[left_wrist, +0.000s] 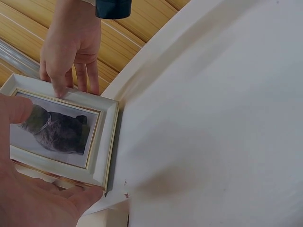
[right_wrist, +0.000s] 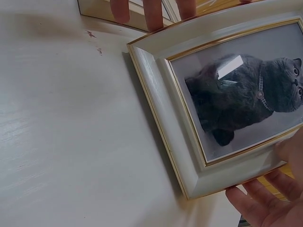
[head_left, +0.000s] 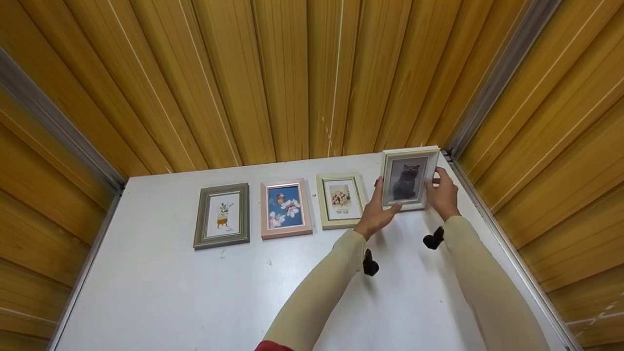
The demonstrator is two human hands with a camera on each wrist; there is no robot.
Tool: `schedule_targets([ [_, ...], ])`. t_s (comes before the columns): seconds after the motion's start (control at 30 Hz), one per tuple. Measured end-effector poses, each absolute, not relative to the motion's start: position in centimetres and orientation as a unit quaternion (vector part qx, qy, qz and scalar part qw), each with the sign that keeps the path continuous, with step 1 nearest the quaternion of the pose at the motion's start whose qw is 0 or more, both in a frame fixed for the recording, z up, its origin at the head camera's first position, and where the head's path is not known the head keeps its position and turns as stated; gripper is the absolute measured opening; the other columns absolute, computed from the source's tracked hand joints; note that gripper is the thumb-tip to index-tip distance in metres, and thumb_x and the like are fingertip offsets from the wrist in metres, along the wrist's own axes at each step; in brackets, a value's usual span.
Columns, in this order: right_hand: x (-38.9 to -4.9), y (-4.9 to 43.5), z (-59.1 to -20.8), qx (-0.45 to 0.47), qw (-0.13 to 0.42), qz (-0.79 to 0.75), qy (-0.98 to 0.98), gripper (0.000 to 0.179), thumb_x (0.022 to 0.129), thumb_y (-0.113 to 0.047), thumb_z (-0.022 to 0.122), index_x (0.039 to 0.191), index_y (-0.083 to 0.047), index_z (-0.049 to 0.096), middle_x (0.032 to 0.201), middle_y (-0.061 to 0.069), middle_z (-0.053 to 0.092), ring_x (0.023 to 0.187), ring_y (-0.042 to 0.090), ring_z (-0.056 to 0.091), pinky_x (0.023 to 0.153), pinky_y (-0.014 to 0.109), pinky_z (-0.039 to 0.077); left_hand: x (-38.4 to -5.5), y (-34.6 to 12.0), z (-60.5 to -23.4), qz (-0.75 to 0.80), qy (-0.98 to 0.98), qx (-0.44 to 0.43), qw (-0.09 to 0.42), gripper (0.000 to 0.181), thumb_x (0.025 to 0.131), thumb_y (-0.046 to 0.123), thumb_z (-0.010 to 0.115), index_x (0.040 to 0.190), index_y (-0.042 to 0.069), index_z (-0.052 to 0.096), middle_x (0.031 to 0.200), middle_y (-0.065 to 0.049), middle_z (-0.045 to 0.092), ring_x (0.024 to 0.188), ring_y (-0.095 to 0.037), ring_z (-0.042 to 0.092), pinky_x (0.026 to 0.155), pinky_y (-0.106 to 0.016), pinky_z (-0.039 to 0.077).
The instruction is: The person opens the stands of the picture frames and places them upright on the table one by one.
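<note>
A white picture frame [head_left: 418, 205] with thin gold lines holds a photo of a grey cat [head_left: 405, 183]. My left hand [head_left: 378, 214] grips its left side, thumb towards the front and fingers along the edge. On the opposite side, my right hand [head_left: 443, 195] grips the frame with thumb and fingers. Both wrist views show the white frame [left_wrist: 110, 137] close to the white surface [right_wrist: 85, 118], with a shadow along its edge; whether its back touches the surface, I cannot tell.
In a row left of the held frame are a pale green frame [head_left: 320, 202], a pink frame [head_left: 264, 214] and a dark green frame [head_left: 199, 222]. Wood-patterned panels [head_left: 282, 83] and metal edge strips [head_left: 507, 68] border the white surface.
</note>
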State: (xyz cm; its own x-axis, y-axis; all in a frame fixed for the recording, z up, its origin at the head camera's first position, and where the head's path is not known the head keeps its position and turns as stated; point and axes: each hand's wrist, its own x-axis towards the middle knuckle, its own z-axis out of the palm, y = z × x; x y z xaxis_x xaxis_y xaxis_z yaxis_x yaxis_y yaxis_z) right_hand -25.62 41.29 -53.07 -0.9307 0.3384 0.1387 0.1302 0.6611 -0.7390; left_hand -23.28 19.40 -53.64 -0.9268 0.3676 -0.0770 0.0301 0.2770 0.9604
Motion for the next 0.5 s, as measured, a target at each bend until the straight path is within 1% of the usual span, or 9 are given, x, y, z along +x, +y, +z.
schedule_targets([
  [0.13,-25.5,41.0,-52.5,-0.130,0.131,0.396,-0.900,0.052,0.106,-0.018,0.049,0.156,-0.007,0.036,0.132,0.031,0.061,0.112,0.047,0.066,0.095,0.058,0.052,-23.4,19.0,-53.6,0.586,0.786,0.135,0.141,0.087,0.100,0.036,0.065,0.166,0.029,0.009,0.170,0.003,0.020,0.154,-0.022,0.026,0.122,-0.040,0.027],
  [0.23,-25.5,40.9,-51.9,-0.124,0.137,0.404,-0.896,0.057,0.106,-0.021,0.048,0.159,-0.009,0.030,0.137,0.031,0.056,0.115,0.048,0.062,0.098,0.059,0.050,-23.5,18.7,-53.4,0.589,0.783,0.144,0.139,0.087,0.100,0.033,0.065,0.167,0.027,0.010,0.171,0.004,0.018,0.154,-0.019,0.023,0.123,-0.038,0.024],
  [0.37,-25.5,40.9,-51.0,-0.104,0.156,0.416,-0.890,0.064,0.106,-0.023,0.051,0.162,-0.011,0.023,0.145,0.030,0.047,0.120,0.050,0.056,0.100,0.061,0.046,-23.6,18.2,-52.9,0.595,0.778,0.149,0.135,0.087,0.100,0.032,0.066,0.166,0.027,0.011,0.170,0.001,0.022,0.153,-0.021,0.026,0.122,-0.038,0.026],
  [0.5,-25.4,41.0,-50.0,-0.079,0.177,0.428,-0.883,0.065,0.106,-0.022,0.053,0.162,-0.009,0.023,0.153,0.026,0.040,0.129,0.048,0.048,0.104,0.061,0.042,-23.6,17.7,-52.6,0.587,0.785,0.151,0.127,0.085,0.099,0.034,0.067,0.166,0.028,0.014,0.168,-0.001,0.027,0.151,-0.024,0.031,0.120,-0.040,0.030],
])
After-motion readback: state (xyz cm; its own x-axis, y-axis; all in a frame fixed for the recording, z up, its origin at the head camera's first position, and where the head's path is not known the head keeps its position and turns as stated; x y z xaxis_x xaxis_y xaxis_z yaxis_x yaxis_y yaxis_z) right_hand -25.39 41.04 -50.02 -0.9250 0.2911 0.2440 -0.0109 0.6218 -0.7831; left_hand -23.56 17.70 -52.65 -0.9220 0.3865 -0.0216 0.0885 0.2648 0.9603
